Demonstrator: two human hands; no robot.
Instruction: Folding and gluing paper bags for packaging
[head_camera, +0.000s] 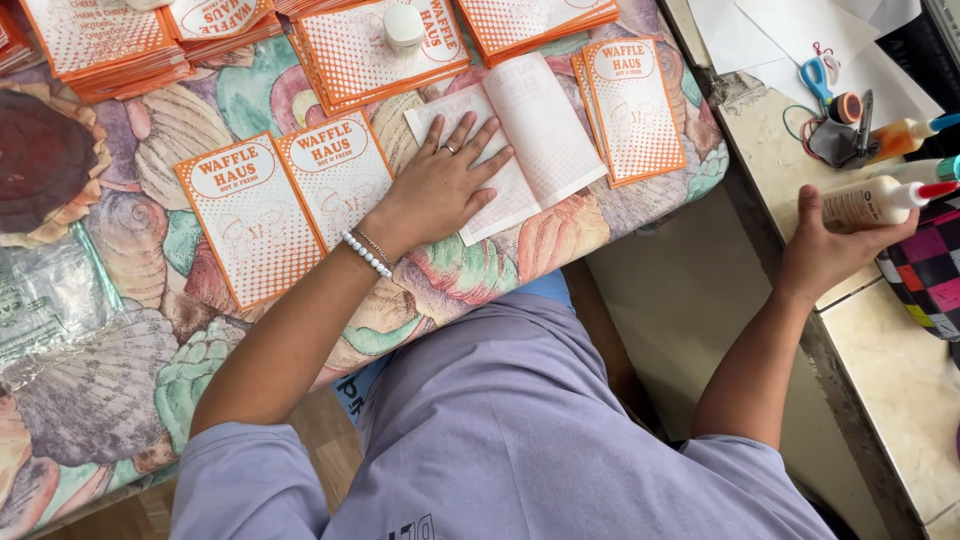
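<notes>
Pressing: left hand (445, 185), fingers spread and flat, palm down on an unfolded white paper bag (530, 135) lying on the table; nothing is gripped.
Gripping: right hand (825, 250), fingers curled around a white glue bottle (880, 200) with a red tip, held over the stone side counter (900, 380).
Wrist: a beaded bracelet (365, 255) on the left arm.
Beside the bag: two orange-and-white printed bags (285, 205) to its left, another (632, 108) to its right.
Far edge: stacks of like bags (110, 45), one topped by a small white cap-shaped object (403, 25).
Surface: shell-patterned tablecloth (120, 380).
Counter items: blue-handled scissors (818, 78), a second glue bottle (905, 135).
</notes>
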